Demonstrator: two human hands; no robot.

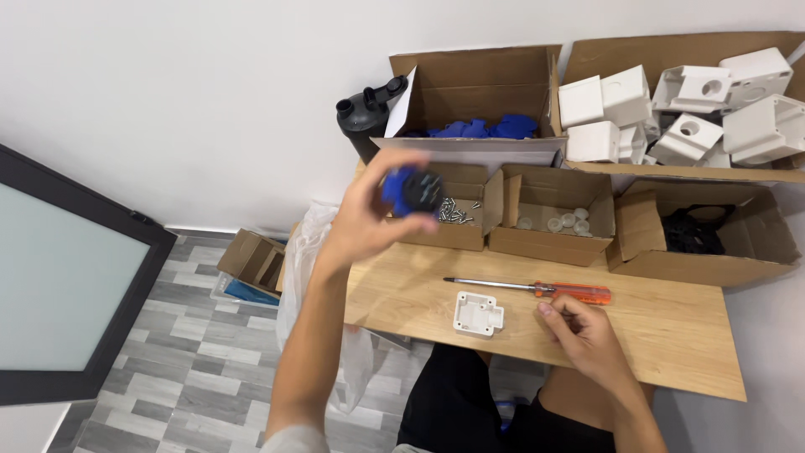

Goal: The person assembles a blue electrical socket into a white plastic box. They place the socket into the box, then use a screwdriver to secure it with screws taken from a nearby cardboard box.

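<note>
The left hand [369, 214] is raised above the table's left end, fingers wrapped around a blue and black plastic part [412, 190] (blurred, so its facing is unclear). A small white housing [478, 314] sits open side up on the wooden table [671, 344]. The orange-handled screwdriver [537, 289] lies with its long axis left to right, tip pointing left. Just below its handle rests the right hand [587, 335], loosely curled, holding nothing visible.

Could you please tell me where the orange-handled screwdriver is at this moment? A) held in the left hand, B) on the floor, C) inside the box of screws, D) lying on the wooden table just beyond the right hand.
D: the screwdriver lies flat on the table, just beyond the right hand.
</note>
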